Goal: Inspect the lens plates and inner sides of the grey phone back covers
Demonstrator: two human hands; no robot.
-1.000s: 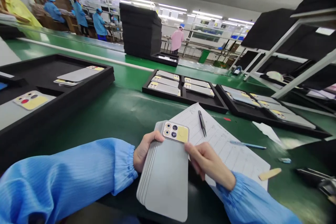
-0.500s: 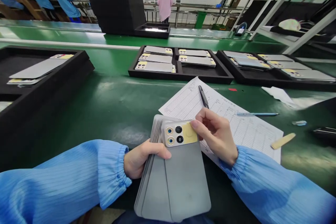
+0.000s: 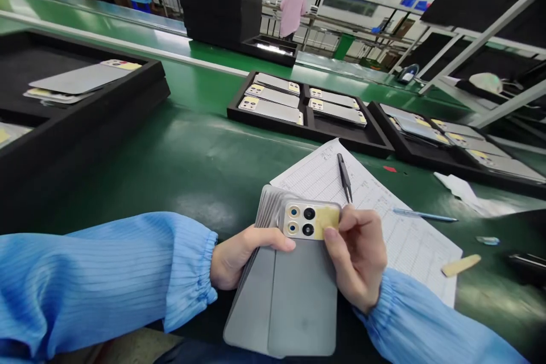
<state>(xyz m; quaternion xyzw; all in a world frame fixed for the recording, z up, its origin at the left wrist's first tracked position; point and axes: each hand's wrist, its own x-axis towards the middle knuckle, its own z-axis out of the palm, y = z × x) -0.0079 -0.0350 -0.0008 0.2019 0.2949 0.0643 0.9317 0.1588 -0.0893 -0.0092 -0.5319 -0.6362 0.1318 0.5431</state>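
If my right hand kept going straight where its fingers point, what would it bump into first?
Your right hand would meet the yellow patch on the top grey panel first. Your fingertips look right at it, maybe touching, though depth is hard to judge.

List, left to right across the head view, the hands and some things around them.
Large black tray → left hand → top grey panel of the held stack → right hand → blue pen → tan flat stick.
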